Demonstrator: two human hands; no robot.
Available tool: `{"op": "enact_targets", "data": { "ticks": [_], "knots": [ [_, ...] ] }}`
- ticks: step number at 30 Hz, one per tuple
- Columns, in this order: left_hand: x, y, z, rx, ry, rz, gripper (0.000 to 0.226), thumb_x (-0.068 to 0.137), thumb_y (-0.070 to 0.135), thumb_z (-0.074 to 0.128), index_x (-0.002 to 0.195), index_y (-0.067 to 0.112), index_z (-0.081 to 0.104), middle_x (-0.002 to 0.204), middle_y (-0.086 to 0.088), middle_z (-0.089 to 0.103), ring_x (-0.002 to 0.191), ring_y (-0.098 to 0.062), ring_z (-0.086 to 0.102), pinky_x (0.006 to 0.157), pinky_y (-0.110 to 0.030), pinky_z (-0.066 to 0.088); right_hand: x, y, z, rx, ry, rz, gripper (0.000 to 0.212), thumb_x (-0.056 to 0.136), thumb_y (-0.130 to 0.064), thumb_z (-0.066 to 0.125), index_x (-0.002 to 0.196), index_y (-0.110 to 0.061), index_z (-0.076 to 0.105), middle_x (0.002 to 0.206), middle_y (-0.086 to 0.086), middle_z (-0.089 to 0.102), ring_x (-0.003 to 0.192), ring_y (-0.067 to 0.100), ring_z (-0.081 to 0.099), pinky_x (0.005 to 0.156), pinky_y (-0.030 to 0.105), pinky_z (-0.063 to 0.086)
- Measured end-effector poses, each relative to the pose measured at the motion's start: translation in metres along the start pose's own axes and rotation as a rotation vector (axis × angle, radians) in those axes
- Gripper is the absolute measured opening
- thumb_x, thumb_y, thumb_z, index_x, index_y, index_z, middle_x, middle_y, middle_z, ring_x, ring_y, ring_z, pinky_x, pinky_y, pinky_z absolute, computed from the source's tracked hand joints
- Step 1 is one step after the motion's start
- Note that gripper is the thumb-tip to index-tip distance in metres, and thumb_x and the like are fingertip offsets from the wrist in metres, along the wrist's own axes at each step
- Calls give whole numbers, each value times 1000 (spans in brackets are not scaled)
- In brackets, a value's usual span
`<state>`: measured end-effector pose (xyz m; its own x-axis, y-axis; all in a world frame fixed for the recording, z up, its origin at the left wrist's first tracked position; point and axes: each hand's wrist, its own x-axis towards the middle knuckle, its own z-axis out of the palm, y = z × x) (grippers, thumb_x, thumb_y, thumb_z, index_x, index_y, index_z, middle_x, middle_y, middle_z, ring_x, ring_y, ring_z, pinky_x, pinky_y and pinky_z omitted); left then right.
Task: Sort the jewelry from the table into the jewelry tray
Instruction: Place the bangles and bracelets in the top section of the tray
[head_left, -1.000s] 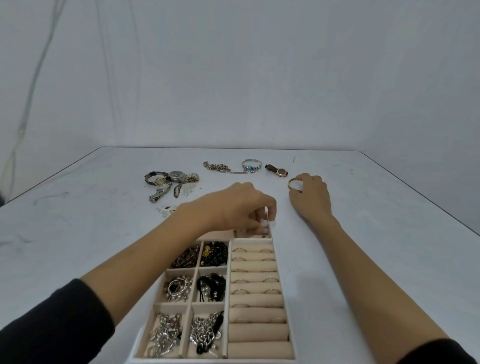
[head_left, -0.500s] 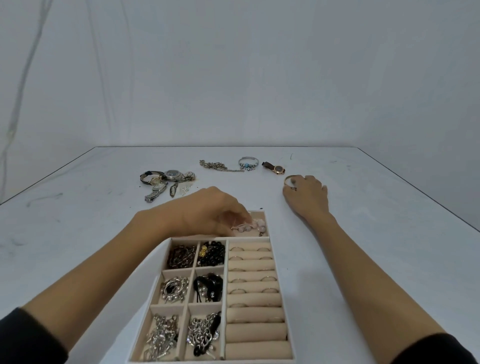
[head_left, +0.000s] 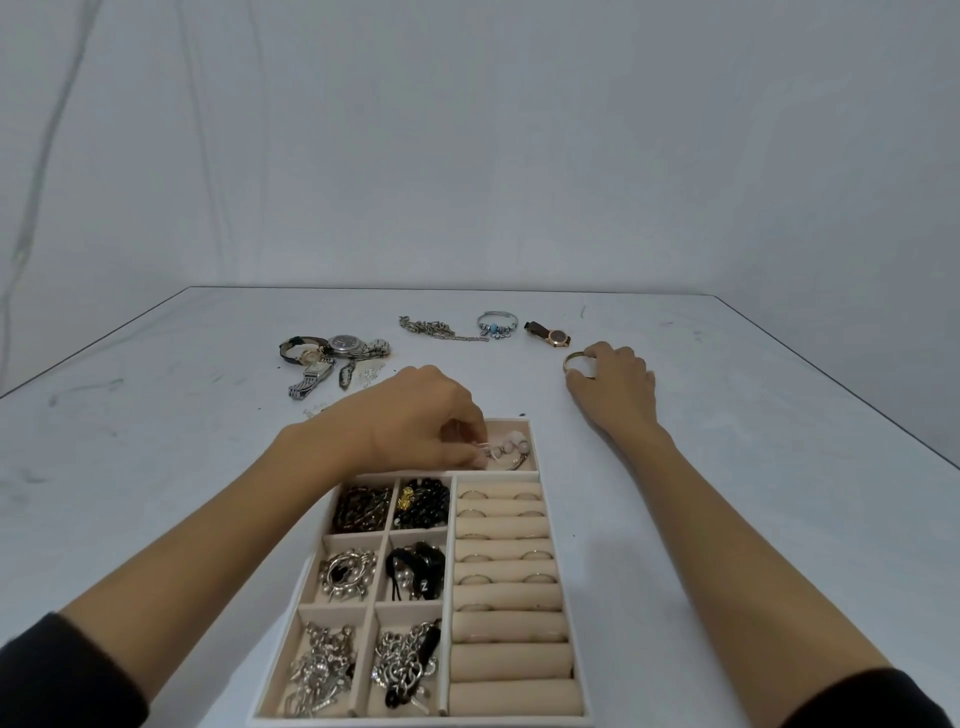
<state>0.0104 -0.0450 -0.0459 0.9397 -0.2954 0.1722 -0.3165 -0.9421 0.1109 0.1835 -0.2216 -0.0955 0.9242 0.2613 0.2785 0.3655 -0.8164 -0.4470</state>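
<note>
A beige jewelry tray (head_left: 555, 525) lies in front of me, with chains and beads in its left compartments and rings in the roll slots at the right. My left hand (head_left: 415, 421) is over the tray's far compartment, fingertips pinched on a pale pink bead bracelet (head_left: 511, 448) that lies there. My right hand (head_left: 615, 382) rests on the table to the right, fingers on a gold bangle (head_left: 571, 358). Farther back lie a group of watches (head_left: 332, 353), a silver chain (head_left: 436, 330), a silver bracelet with blue beads (head_left: 496, 325) and a brown-strap watch (head_left: 548, 334).
The white table (head_left: 753, 467) ends at a far edge against a pale wall, and its right edge slants down at the right. Small silver pieces (head_left: 371, 375) lie beside the watches, close to my left hand.
My left hand has lowered the pink bead bracelet into the tray's far compartment and drawn back a little to the left. My right hand has stayed on the gold bangle.
</note>
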Motion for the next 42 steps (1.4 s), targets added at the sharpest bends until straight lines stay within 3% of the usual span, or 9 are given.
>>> {"op": "enact_targets", "data": {
  "ticks": [6,12,16,20,25,30,34,38,42],
  "knots": [
    [3,4,3,48,-21,50,26,87,41,64,108,27,70,91,9,66,73,-2,51,69,-26,46,-1,-1,0,1,1,-3,42,93,-29,45,132,-12,46,128,13,49,121,30,42,108,44,26],
    [5,0,7,33,11,35,24,87,43,64,104,28,71,87,9,67,75,-8,58,70,-35,49,-1,-1,1,-18,-6,-7,41,94,-27,42,131,-11,47,128,13,50,122,31,42,109,46,25],
    [3,-3,10,5,45,43,25,86,46,64,103,29,71,90,12,66,73,1,55,68,-28,48,1,1,3,-17,15,-10,42,94,-32,46,130,-10,48,127,15,49,120,32,42,108,45,26],
    [-11,-13,1,-148,185,-35,37,80,61,55,99,33,70,95,23,66,78,5,61,66,-13,45,1,2,2,27,37,-2,43,93,-34,51,130,-11,48,127,15,49,119,31,43,107,44,29],
    [-44,-39,2,-275,435,-212,37,79,62,48,97,37,69,94,24,68,87,1,63,68,-29,53,-2,-10,-15,103,18,2,53,78,-31,66,127,-17,50,118,8,55,115,27,49,94,37,36],
    [-76,-64,15,-231,432,-335,40,81,66,43,98,40,69,98,28,65,96,3,59,79,-35,51,-21,-43,-55,457,-251,-234,48,74,-33,78,117,-28,58,103,-7,64,100,10,60,82,25,44],
    [-83,-67,16,-183,415,-378,39,83,56,45,102,34,70,97,27,60,97,-1,55,76,-15,38,-52,-65,-72,356,-552,-536,63,75,-31,78,127,-46,47,112,-21,64,113,-14,47,86,13,34],
    [-82,-67,14,-153,414,-346,52,81,63,36,103,32,71,97,26,63,95,1,53,75,-8,32,-63,-70,-74,254,-730,-586,62,76,-23,78,125,-46,47,117,-26,62,122,-13,41,101,22,33],
    [-81,-67,17,-150,408,-306,48,84,62,33,102,37,69,95,37,56,97,3,51,75,-9,32,-64,-70,-75,222,-732,-602,58,74,-17,78,124,-36,55,118,-26,62,117,-16,47,105,30,39]
  ]
}}
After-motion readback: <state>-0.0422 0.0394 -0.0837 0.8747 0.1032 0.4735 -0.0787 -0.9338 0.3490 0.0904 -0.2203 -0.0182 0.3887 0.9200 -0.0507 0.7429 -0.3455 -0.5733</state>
